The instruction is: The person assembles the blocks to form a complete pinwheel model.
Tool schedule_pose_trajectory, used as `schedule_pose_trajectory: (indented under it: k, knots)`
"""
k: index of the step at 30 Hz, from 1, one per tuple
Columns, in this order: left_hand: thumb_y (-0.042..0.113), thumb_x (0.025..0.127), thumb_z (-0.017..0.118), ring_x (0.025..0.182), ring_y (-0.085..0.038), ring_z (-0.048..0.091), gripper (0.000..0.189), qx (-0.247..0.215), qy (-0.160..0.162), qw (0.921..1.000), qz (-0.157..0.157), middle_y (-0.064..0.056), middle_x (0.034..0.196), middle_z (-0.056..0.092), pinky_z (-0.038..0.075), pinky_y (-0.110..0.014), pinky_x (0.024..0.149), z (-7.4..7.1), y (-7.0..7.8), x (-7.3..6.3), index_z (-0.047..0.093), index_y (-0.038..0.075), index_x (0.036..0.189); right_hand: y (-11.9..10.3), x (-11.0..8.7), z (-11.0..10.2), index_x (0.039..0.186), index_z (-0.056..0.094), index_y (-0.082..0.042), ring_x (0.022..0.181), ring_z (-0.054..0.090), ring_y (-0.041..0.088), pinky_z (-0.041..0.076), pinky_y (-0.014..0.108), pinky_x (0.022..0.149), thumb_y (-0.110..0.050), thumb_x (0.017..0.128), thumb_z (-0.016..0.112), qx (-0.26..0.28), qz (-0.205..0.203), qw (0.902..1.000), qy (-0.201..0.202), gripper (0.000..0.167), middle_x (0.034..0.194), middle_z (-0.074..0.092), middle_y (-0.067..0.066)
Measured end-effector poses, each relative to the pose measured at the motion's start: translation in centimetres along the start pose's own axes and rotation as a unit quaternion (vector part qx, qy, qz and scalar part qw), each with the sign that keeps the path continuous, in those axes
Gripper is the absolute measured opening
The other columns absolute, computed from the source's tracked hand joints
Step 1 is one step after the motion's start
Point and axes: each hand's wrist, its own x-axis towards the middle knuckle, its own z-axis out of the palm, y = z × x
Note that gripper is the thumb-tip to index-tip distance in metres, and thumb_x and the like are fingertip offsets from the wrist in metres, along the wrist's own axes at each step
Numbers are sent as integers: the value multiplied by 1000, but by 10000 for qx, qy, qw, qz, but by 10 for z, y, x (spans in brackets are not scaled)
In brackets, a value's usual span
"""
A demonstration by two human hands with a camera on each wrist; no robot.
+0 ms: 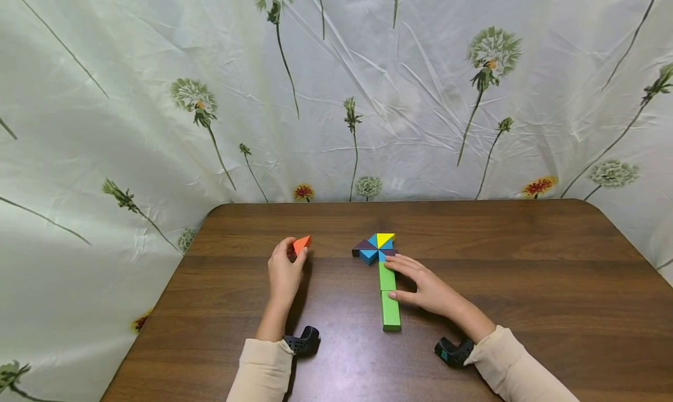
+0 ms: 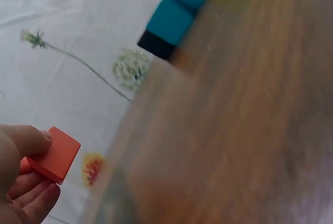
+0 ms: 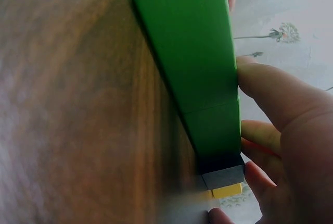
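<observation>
My left hand (image 1: 284,276) pinches an orange triangular block (image 1: 302,244) between thumb and fingers, left of the block pattern. In the left wrist view another bit of orange shows behind that block, among the fingers. Two green rectangular blocks (image 1: 391,313) lie end to end in a column. At its far end, blue triangular blocks (image 1: 369,255), dark purple ones (image 1: 363,245) and a yellow one (image 1: 385,239) form a pinwheel. My right hand (image 1: 428,288) lies along the column's right side, fingers fairly straight, its fingertips at the blue and green blocks and partly hiding them.
Everything lies on a brown wooden table (image 1: 499,232) whose far edge meets a pale curtain (image 1: 326,156) printed with dandelions. A black device (image 1: 304,341) is on the left wrist, and a similar device (image 1: 453,352) is on the right.
</observation>
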Motion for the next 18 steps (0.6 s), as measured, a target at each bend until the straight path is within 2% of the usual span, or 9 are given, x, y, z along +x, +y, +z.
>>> schedule_pose_trajectory:
  k: [3, 11, 18]
  knots:
    - [6, 77, 70, 80, -29, 61, 30, -17, 39, 9998, 209, -18, 92, 60, 50, -38, 71, -2, 10, 0, 60, -5, 102, 1, 0, 0, 131, 47, -6, 128, 27, 29, 26, 50, 99, -37, 81, 66, -8, -19, 10000, 22, 61, 137, 39, 8]
    - [4, 75, 71, 78, -27, 59, 28, -266, 17, 9940, 1059, -16, 88, 60, 50, -36, 71, 0, 38, -3, 59, -6, 99, 0, 0, 0, 131, 47, -6, 128, 27, 29, 26, 50, 99, -37, 81, 65, -1, -24, 10000, 2, 61, 137, 39, 8]
    - [4, 73, 73, 77, -22, 58, 28, -400, -256, 9883, 1446, -12, 87, 59, 50, -32, 69, 9, 55, -13, 59, -4, 96, 0, 0, 0, 131, 46, -6, 129, 27, 29, 26, 50, 99, -37, 81, 65, 10, 5, 10000, -22, 62, 137, 39, 7]
